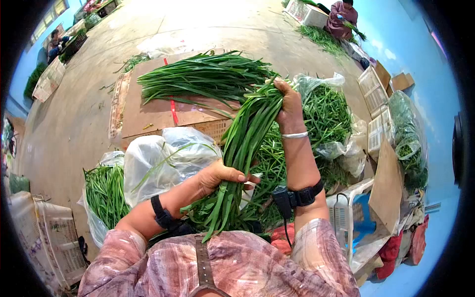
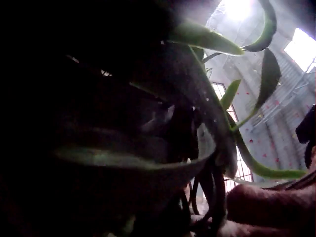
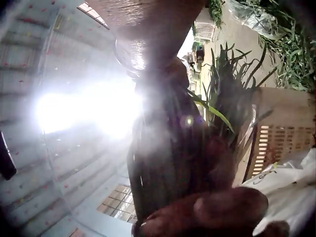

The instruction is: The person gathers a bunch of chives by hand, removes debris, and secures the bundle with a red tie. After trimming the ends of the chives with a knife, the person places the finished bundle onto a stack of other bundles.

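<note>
Two grips hold one bunch of long, flat-leaved greens [image 1: 251,129], likely garlic chives, raised at the right side of the cardboard sheet [image 1: 141,116]. The right hand [image 1: 288,103] encloses the pale stem end, right of the cardboard sheet; the left hand [image 1: 223,174] clasps the leaf portion on the wearer's side of it, thumb across the front. Long axis: from the right hand obliquely left and toward the wearer. Governing relation, as judged: a leaf pile [image 1: 203,74] lies crosswise on the cardboard sheet, with the right hand nearer; alignment would require swinging the bunch's leaf end leftward and away from the wearer.
</note>
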`<action>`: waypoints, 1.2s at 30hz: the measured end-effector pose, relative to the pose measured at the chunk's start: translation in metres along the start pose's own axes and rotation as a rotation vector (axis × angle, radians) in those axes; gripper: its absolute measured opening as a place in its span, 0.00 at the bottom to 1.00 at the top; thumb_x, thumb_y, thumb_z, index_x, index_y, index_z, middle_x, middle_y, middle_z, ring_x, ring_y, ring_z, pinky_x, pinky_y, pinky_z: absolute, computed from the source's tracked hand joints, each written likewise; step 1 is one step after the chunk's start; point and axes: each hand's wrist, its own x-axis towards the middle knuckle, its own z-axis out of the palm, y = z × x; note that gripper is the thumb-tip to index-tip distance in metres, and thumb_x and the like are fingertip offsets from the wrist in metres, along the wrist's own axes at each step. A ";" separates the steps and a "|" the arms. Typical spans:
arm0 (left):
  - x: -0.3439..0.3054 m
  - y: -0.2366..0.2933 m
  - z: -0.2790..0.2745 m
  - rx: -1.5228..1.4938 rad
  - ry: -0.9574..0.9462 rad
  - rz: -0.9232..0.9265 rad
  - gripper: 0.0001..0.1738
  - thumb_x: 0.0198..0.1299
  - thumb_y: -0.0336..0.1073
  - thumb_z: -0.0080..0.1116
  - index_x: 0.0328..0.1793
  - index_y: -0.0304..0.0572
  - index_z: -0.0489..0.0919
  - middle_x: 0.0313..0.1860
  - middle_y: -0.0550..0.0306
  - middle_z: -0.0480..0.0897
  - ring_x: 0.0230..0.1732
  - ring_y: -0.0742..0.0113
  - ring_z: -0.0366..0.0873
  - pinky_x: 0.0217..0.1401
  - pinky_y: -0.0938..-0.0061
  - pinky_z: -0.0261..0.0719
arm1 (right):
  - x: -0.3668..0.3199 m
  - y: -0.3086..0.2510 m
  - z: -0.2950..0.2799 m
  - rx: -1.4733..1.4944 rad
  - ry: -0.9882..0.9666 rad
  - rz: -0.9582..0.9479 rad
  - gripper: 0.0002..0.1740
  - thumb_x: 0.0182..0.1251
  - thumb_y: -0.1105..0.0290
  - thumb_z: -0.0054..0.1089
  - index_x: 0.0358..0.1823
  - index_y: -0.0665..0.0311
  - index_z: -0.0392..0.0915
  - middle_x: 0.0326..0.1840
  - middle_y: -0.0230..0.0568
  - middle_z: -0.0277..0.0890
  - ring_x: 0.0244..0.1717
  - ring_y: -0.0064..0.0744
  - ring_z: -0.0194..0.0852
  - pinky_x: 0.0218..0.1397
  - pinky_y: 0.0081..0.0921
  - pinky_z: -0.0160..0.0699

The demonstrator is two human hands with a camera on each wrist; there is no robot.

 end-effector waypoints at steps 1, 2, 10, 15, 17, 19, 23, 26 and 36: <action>0.000 -0.001 0.000 -0.001 0.001 -0.006 0.36 0.38 0.34 0.68 0.57 0.32 0.69 0.34 0.54 0.77 0.40 0.61 0.78 0.39 0.73 0.79 | -0.002 0.000 -0.002 0.024 -0.022 0.007 0.09 0.58 0.79 0.57 0.39 0.76 0.76 0.32 0.44 0.77 0.29 0.33 0.78 0.33 0.28 0.82; -0.001 -0.003 0.000 -0.035 -0.010 -0.034 0.36 0.40 0.32 0.66 0.59 0.32 0.68 0.35 0.53 0.77 0.37 0.61 0.79 0.38 0.73 0.79 | -0.003 -0.002 -0.004 0.018 -0.034 0.007 0.09 0.59 0.78 0.56 0.40 0.75 0.76 0.31 0.44 0.77 0.29 0.33 0.78 0.34 0.28 0.82; 0.003 0.000 -0.015 0.018 -0.133 -0.055 0.27 0.40 0.32 0.65 0.50 0.34 0.73 0.30 0.56 0.76 0.26 0.71 0.74 0.27 0.80 0.72 | -0.016 -0.016 -0.013 -0.005 -0.084 0.021 0.11 0.60 0.72 0.56 0.41 0.72 0.77 0.35 0.44 0.79 0.33 0.34 0.79 0.36 0.28 0.82; 0.007 0.029 -0.026 0.669 0.029 0.122 0.24 0.35 0.37 0.65 0.42 0.36 0.78 0.33 0.59 0.81 0.32 0.70 0.75 0.38 0.77 0.73 | -0.036 -0.033 -0.026 -0.141 -0.235 0.024 0.16 0.63 0.62 0.58 0.41 0.70 0.74 0.36 0.42 0.79 0.35 0.32 0.80 0.39 0.28 0.83; -0.001 0.051 -0.018 0.849 0.082 0.072 0.24 0.36 0.37 0.65 0.44 0.38 0.78 0.33 0.60 0.80 0.36 0.69 0.75 0.43 0.76 0.72 | -0.030 -0.033 -0.044 -0.437 -0.066 0.176 0.10 0.61 0.68 0.59 0.39 0.68 0.73 0.35 0.42 0.78 0.34 0.30 0.79 0.39 0.28 0.83; -0.018 0.066 -0.005 0.877 0.141 0.177 0.24 0.35 0.32 0.65 0.45 0.39 0.78 0.35 0.61 0.80 0.39 0.73 0.73 0.44 0.76 0.71 | -0.049 -0.033 -0.040 -0.183 -0.140 0.017 0.14 0.59 0.73 0.60 0.45 0.68 0.69 0.38 0.44 0.77 0.36 0.30 0.78 0.40 0.30 0.83; -0.035 0.095 -0.010 0.823 0.138 0.153 0.33 0.36 0.32 0.65 0.54 0.37 0.72 0.37 0.58 0.80 0.36 0.71 0.74 0.40 0.77 0.73 | -0.075 -0.030 -0.037 -0.248 -0.208 0.048 0.26 0.59 0.70 0.61 0.56 0.70 0.63 0.43 0.42 0.76 0.39 0.32 0.80 0.29 0.25 0.83; -0.062 0.088 -0.037 0.595 0.179 0.049 0.36 0.35 0.32 0.65 0.57 0.34 0.69 0.34 0.53 0.78 0.27 0.71 0.73 0.27 0.78 0.72 | -0.094 -0.002 -0.049 -0.140 -0.271 0.102 0.27 0.59 0.68 0.61 0.57 0.70 0.63 0.42 0.42 0.76 0.37 0.31 0.79 0.24 0.18 0.75; -0.100 0.040 -0.072 0.053 0.107 -0.181 0.33 0.35 0.31 0.66 0.53 0.31 0.69 0.31 0.46 0.76 0.18 0.71 0.67 0.20 0.81 0.65 | -0.098 0.038 -0.104 -0.227 -0.186 0.356 0.12 0.63 0.71 0.56 0.45 0.70 0.74 0.21 0.30 0.70 0.13 0.12 0.58 0.12 0.09 0.55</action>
